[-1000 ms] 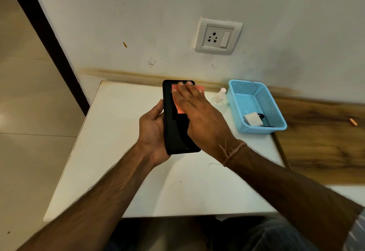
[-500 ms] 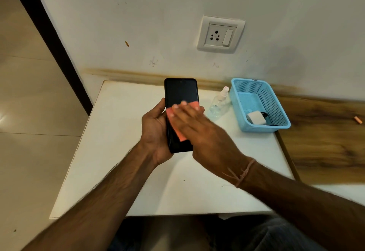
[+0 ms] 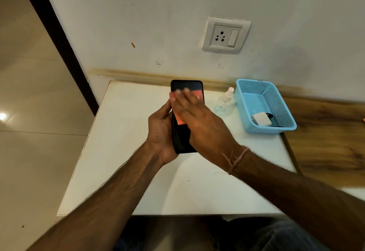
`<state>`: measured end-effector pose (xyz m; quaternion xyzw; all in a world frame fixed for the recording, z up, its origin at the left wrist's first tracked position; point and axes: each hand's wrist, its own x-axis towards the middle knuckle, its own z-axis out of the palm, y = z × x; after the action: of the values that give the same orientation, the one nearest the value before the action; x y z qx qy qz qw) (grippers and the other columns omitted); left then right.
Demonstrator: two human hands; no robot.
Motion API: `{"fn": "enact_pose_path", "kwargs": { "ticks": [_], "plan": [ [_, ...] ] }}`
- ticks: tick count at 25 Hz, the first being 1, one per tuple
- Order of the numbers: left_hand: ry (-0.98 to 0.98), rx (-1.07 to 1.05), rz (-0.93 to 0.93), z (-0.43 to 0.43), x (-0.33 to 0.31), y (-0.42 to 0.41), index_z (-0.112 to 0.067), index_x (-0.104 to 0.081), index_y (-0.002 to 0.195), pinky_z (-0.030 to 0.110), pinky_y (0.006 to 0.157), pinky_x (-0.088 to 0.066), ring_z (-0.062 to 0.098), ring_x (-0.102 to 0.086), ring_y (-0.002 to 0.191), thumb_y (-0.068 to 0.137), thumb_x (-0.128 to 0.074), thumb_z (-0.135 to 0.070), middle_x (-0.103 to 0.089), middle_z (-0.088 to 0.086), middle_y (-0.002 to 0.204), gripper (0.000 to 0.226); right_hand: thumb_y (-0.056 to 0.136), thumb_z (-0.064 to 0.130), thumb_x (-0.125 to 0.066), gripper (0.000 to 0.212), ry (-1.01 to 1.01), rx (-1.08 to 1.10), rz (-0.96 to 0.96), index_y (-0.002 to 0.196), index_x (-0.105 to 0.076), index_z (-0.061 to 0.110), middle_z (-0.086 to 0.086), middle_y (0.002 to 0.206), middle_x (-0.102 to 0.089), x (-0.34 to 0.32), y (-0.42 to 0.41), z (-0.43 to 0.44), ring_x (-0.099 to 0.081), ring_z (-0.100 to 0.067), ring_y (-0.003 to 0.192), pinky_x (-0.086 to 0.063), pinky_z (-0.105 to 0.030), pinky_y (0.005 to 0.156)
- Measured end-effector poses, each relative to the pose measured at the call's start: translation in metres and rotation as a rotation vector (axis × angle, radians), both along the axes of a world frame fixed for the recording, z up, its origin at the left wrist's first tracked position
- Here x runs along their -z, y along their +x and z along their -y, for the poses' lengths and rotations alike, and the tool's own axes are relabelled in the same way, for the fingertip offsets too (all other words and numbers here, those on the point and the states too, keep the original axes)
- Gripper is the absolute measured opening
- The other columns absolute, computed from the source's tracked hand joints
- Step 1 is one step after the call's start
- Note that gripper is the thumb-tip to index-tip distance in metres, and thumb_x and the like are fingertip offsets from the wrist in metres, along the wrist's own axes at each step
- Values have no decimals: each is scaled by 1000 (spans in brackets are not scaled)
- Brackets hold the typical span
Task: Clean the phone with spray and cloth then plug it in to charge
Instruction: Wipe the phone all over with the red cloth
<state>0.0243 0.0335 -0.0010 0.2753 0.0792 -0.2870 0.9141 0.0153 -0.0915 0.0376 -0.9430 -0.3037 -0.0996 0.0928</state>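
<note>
A black phone [image 3: 182,138] is held above the white table, screen up, with my left hand [image 3: 161,132] gripping its left edge and underside. My right hand [image 3: 199,124] lies flat on the screen, straight fingers pressing an orange cloth [image 3: 178,119] against its upper half. A clear spray bottle [image 3: 225,102] with a white nozzle stands to the right of the phone. A white charger adapter [image 3: 260,118] with a dark cable lies inside the blue basket [image 3: 276,130]. The wall socket [image 3: 226,35] sits above, on the white wall.
The white table [image 3: 122,152] ends at a front edge near my lap and a left edge over the tiled floor [image 3: 29,152]. A wooden surface [image 3: 325,142] adjoins the table on the right. A dark door frame runs along the wall's left side.
My right hand slid the cloth down the screen, then back up toward the phone's top. The left hand keeps the same grip on the phone.
</note>
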Motion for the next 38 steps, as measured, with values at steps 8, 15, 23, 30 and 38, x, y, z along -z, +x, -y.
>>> {"fn": "enact_pose_path", "kwargs": {
  "ticks": [8, 15, 23, 30, 38],
  "plan": [
    [42, -16, 0, -2, 4, 3, -15, -68, 129, 44, 95, -54, 31, -68, 107, 95, -40, -63, -69, 13, 126, 66, 83, -8, -28, 61, -41, -57, 82, 143, -36, 0, -16, 150, -35, 11, -28, 35, -27, -33, 141, -32, -48, 112],
    [89, -22, -8, 2, 3, 2, -20, -75, 119, 42, 87, -58, 28, -74, 97, 92, -50, -61, -75, 7, 113, 55, 91, -4, -45, 66, 62, 144, 38, 150, -20, 9, -9, 158, -17, -10, 23, 4, -4, -17, 145, -12, -34, 119],
    [-16, 0, -1, 0, 3, 1, -13, -70, 127, 47, 102, -50, 31, -69, 112, 93, -48, -60, -68, 12, 130, 62, 86, -8, -49, 54, 2, -70, 117, 140, -41, -2, -18, 146, -40, 1, -14, 21, -33, -33, 138, -32, -48, 112],
    [0, -9, 1, 8, 4, 0, -17, -74, 120, 48, 90, -57, 32, -71, 98, 96, -47, -56, -74, 11, 113, 53, 93, -3, -45, 65, 63, 171, 50, 150, -18, 14, -4, 158, -17, -17, 34, 21, -9, -18, 147, -6, -26, 115],
    [-49, -8, 15, -1, 4, 2, -12, -64, 134, 46, 105, -47, 32, -63, 124, 93, -48, -57, -63, 15, 138, 63, 81, -11, -55, 71, 71, -30, 75, 145, -26, 4, -15, 152, -30, 12, -10, -2, -23, -28, 142, -25, -45, 116]
  ]
}}
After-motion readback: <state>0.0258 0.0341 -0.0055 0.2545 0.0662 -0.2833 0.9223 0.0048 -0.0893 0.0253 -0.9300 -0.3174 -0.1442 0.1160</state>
